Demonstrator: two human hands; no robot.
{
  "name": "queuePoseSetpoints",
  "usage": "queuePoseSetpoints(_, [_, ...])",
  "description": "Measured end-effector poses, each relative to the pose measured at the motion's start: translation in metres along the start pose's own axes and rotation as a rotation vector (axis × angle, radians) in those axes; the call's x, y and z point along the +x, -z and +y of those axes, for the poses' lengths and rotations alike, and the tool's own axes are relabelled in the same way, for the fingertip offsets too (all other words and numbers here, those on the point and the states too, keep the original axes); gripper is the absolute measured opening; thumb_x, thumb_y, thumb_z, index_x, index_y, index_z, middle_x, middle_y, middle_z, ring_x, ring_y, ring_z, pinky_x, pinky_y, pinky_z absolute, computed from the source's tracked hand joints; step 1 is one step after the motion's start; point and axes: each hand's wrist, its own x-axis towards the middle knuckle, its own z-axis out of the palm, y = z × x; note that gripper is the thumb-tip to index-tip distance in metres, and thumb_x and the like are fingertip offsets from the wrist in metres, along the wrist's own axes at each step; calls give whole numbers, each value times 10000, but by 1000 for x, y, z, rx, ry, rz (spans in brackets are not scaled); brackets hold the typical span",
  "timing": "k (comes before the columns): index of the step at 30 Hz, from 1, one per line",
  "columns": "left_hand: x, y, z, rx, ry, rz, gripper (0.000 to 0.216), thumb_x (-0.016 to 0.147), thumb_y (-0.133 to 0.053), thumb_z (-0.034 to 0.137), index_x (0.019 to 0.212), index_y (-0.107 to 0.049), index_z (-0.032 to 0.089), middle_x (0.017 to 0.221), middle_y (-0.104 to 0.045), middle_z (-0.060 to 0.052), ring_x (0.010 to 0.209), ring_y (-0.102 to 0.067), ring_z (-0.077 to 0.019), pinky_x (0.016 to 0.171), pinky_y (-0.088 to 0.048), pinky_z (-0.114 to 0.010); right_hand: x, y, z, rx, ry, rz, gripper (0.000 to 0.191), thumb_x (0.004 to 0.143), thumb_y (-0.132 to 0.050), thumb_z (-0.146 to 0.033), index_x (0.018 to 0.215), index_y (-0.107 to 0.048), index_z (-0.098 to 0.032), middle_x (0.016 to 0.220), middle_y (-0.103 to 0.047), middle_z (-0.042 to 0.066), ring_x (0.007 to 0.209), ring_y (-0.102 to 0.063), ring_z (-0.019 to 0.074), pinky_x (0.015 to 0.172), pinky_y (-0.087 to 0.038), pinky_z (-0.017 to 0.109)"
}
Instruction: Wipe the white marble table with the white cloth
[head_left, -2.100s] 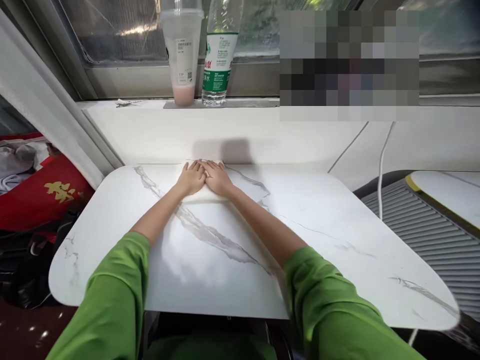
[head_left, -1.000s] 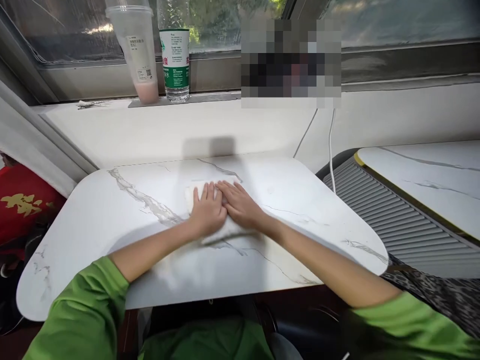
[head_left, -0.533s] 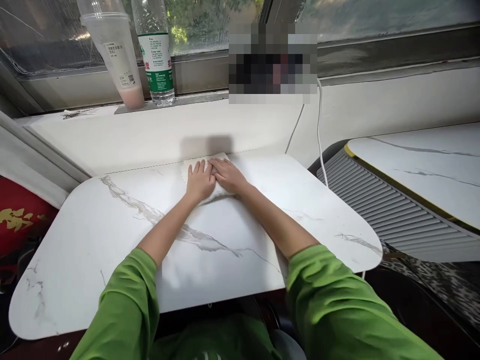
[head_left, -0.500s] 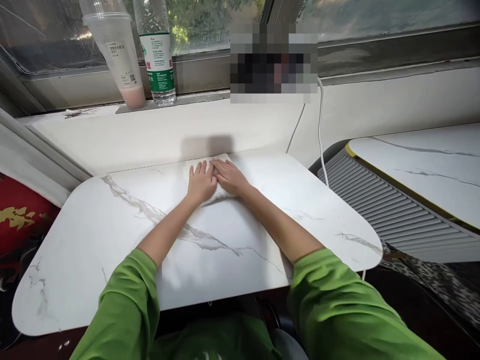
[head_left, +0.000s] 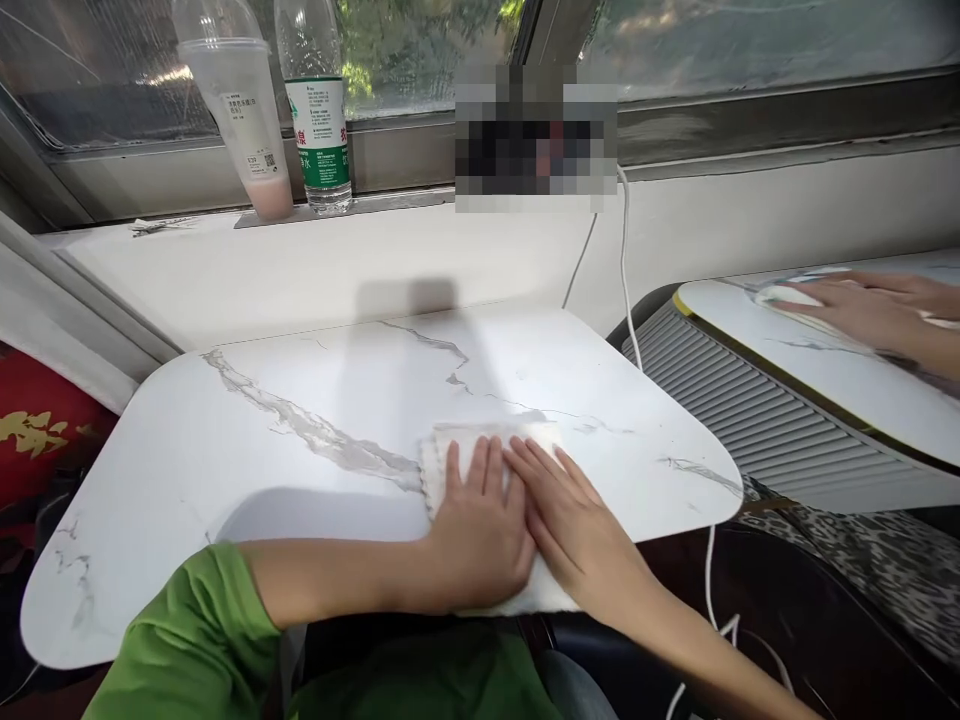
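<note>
A white cloth (head_left: pixel 448 440) lies flat near the front edge of a white marble-patterned table (head_left: pixel 150 470). Pressed down on it is my left hand (head_left: pixel 480 535), palm down with fingers stretched out. My right hand (head_left: pixel 570 515) rests flat on the cloth too, right beside the left, their fingers touching or nearly so. Both hands cover most of the cloth's middle, so only its far part, left border and a strip at the front show.
On the windowsill stand a plastic cup (head_left: pixel 244 130) with pink drink and a water bottle (head_left: pixel 319 140). A white cable (head_left: pixel 625 260) hangs down the wall. Another person's hand (head_left: pixel 847 305) holds a white cloth (head_left: pixel 787 296) on the neighbouring table (head_left: pixel 825 375).
Both my hands and the cloth have come from the table's far edge by the wall back to its front edge, slightly rightward. Another person's hands have appeared at the right.
</note>
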Motion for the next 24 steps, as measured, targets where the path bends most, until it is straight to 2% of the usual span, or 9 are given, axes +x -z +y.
queuePoseSetpoints(4, [31,-4,18,-31,-72,15,620,944,-393,335,1446,-333,-24,1524,-272,-295,1441,-217,-405,1138,-189,-625,-17,11,38,32,-115,-26,584,980,-322,-316,1538,-153,-340,1532,-401,38,1418,-349,248,1139,-328,562])
queuePoseSetpoints(7, [72,-13,12,-73,-84,83,586,935,-413,322,1421,-382,-3,1507,-326,-286,1430,-264,-386,1144,-204,-601,-3,9,77,8,-192,-4,524,962,-315,-327,1486,-308,-307,1476,-481,54,1379,-415,265,1129,-330,571])
queuePoseSetpoints(11, [138,-16,-29,-119,-58,98,512,944,-373,275,1413,-417,76,1517,-374,-191,1432,-301,-283,1181,-181,-512,55,-2,119,-34,-294,69,494,920,-322,-288,1387,-461,-205,1407,-547,114,1324,-474,302,1109,-328,580])
queuePoseSetpoints(13, [166,-14,-57,-133,-14,52,503,945,-352,260,1424,-409,117,1537,-362,-136,1439,-288,-243,1193,-164,-475,95,-8,132,-19,-290,75,477,905,-336,-274,1342,-504,-180,1385,-565,122,1316,-475,303,1103,-336,558])
queuePoseSetpoints(15, [186,-11,-81,-136,70,59,501,951,-328,245,1436,-397,142,1545,-358,-102,1441,-285,-217,1202,-147,-452,134,-13,139,-11,-278,52,469,895,-334,-249,1310,-529,-151,1370,-574,129,1306,-479,291,1112,-329,522])
queuePoseSetpoints(17, [197,-9,-97,-125,174,102,506,960,-303,230,1449,-385,129,1545,-355,-106,1442,-282,-216,1207,-138,-445,165,-15,142,3,-268,23,474,874,-338,-211,1294,-546,-142,1346,-593,124,1261,-514,279,1110,-339,490])
queuePoseSetpoints(19, [201,-8,-105,-111,248,134,513,971,-276,225,1461,-372,105,1548,-345,-125,1447,-269,-228,1209,-131,-448,182,-16,142,26,-277,11,481,853,-347,-187,1284,-558,-162,1329,-608,103,1243,-527,269,1106,-350,479])
queuePoseSetpoints(21, [199,-9,-105,-103,268,130,518,981,-258,233,1472,-359,104,1557,-323,-131,1455,-249,-238,1210,-121,-455,185,-16,141,42,-282,1,490,852,-340,-174,1292,-554,-165,1361,-587,92,1294,-490,257,1130,-323,474])
queuePoseSetpoints(24, [186,-9,-92,-90,242,98,520,984,-264,250,1479,-350,118,1565,-304,-132,1459,-239,-243,1210,-114,-468,165,-15,135,24,-279,-39,508,884,-308,-176,1347,-506,-110,1455,-497,118,1396,-380,239,1180,-243,466])
